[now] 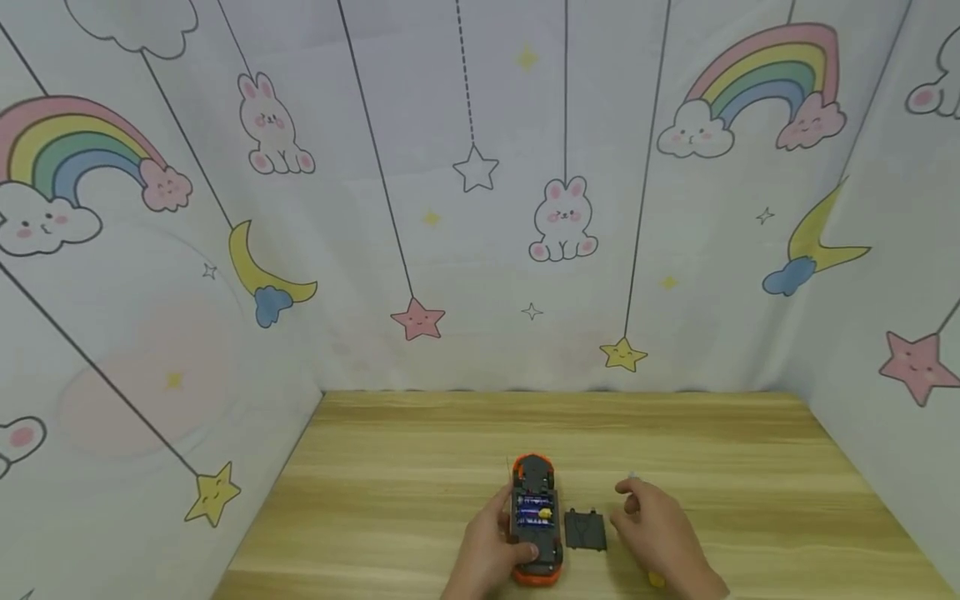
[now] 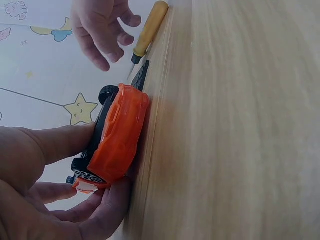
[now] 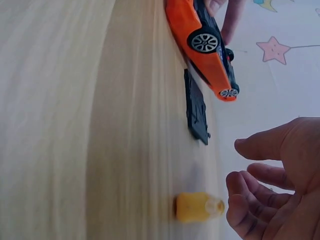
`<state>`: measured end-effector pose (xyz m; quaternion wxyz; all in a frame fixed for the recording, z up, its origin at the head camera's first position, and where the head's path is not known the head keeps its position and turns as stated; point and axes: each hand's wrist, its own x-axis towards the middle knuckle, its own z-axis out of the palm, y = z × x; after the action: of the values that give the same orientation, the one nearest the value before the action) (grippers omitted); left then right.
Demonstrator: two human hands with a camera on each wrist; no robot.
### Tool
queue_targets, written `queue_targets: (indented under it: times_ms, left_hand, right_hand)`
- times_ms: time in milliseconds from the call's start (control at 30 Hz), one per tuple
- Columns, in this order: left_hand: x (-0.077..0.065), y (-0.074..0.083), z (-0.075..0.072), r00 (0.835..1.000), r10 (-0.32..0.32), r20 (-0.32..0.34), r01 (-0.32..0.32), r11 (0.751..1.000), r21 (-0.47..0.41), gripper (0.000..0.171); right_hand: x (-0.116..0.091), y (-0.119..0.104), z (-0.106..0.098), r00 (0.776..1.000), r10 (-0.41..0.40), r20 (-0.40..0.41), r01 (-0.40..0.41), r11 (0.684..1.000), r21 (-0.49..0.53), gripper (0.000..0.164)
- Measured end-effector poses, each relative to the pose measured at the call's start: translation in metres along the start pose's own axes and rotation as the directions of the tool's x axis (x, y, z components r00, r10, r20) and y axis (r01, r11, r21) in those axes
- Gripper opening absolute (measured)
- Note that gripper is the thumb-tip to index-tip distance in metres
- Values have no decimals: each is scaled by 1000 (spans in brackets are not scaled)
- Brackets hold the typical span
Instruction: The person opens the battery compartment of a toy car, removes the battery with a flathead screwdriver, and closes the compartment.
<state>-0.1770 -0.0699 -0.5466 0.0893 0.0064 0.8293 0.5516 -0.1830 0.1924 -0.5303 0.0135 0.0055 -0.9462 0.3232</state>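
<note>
An orange toy car (image 1: 534, 473) lies upside down on the table, black underside up. Its battery bay shows several purple-blue batteries (image 1: 531, 502) with a small yellow patch on them. My left hand (image 1: 491, 542) grips the car from the left, thumb on the underside and fingers along the side. To the car's right lies a black battery cover (image 1: 585, 530). My right hand (image 1: 660, 527) hovers beside the cover, fingers loosely bent and holding nothing. Beneath it a screwdriver (image 2: 151, 29) with a yellow handle lies on the table, mostly hidden by that hand in the head view.
The wood-grain table (image 1: 375, 467) runs back to a white curtain (image 1: 480, 250) printed with rainbows, rabbits, moons and stars. The same cloth closes in the left and right sides.
</note>
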Motion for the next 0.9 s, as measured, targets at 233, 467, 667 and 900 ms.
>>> queue_targets:
  times_ms: [233, 467, 667, 900]
  left_hand:
    - [0, 2, -2, 1000, -24, 2, 24, 1000, -14, 98]
    - [0, 2, -1, 999, -40, 17, 40, 999, -8, 99]
    - [-1, 2, -1, 998, -51, 22, 51, 999, -12, 98]
    - [0, 3, -1, 999, -35, 19, 35, 999, -25, 98]
  right_hand:
    - [-4, 13, -8, 996, 89, 30, -89, 996, -14, 42]
    - [-6, 29, -10, 983, 164, 81, -163, 986, -19, 55]
    - [-5, 37, -12, 964, 226, 143, -224, 974, -27, 68]
    - [-5, 35, -12, 966, 215, 144, -204, 975, -92, 52]
